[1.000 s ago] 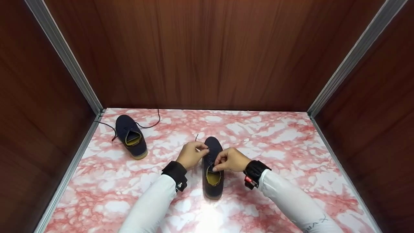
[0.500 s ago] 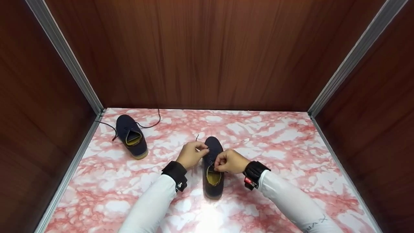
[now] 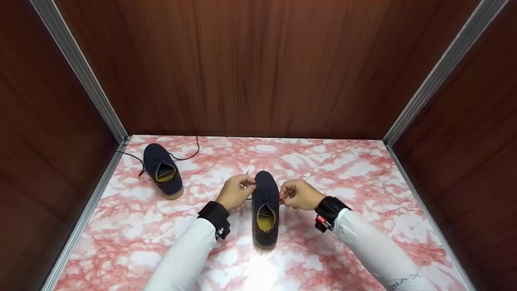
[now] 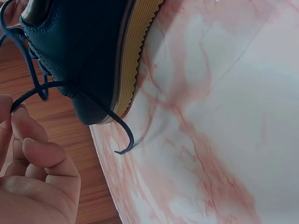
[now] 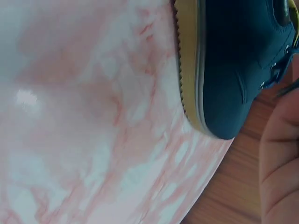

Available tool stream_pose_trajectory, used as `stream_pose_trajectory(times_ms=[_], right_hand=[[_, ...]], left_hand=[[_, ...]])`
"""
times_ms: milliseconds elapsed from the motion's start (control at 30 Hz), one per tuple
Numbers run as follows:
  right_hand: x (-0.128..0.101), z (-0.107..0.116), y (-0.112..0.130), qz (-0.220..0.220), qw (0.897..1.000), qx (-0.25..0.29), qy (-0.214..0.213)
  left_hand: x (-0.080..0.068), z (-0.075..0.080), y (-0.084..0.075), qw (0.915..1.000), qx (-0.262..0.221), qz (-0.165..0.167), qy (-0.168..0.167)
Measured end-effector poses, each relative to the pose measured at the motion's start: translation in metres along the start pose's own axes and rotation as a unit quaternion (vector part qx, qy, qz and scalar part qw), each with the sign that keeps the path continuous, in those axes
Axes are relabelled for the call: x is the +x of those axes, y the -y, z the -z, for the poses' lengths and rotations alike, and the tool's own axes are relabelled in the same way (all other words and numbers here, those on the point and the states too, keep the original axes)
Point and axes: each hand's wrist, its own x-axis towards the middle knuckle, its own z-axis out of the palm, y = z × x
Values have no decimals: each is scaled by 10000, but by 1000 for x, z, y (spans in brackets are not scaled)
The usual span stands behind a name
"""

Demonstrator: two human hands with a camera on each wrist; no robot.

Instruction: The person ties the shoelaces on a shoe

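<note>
Hands at work on a navy lace-up shoe [image 3: 265,208] standing upright at the middle of the pink-marbled tabletop [image 3: 351,169], toe toward 12 o'clock, heel and yellow-lined opening toward 6 o'clock. Left hand [image 3: 235,191] at the shoe's 9 o'clock side, fingers curled, thumb and forefinger pinching one end of the dark shoelace [image 4: 32,91]; lace running from the eyelets to the fingertips, its loose tip [image 4: 122,149] trailing down onto the marble beside the ribbed tan sole [image 4: 135,51], as seen from the left wrist. Right hand [image 3: 298,194] at the shoe's 3 o'clock side, just beside the eyelets, fingers curled inward and pinched at the other lace end; right wrist view showing only bent fingers [image 5: 280,163] at the frame edge next to the navy toe [image 5: 233,70] and gum-coloured sole, the lace there barely visible. Black wrist straps [image 3: 216,216] on both arms over white sleeves [image 3: 375,252].

Second navy shoe [image 3: 163,169] well apart at 10 o'clock near the back left corner, laces undone and spread across the surface toward the aluminium edge rail [image 3: 87,214]. Dark wood-grain panels [image 3: 258,68] on three sides.
</note>
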Motion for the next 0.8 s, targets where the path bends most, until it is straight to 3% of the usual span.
stream_pose_trajectory(times_ms=[167, 467, 800], right_hand=[[-3, 9, -3, -191, 9996, 208, -63], [-6, 21, -11, -88, 9991, -327, -269], [-10, 30, -14, -174, 9987, -378, -309]], left_hand=[[0, 2, 2, 9999, -9, 129, -19], [-1, 5, 5, 9999, 71, 89, -61], [-3, 7, 12, 9997, 201, 29, -119]])
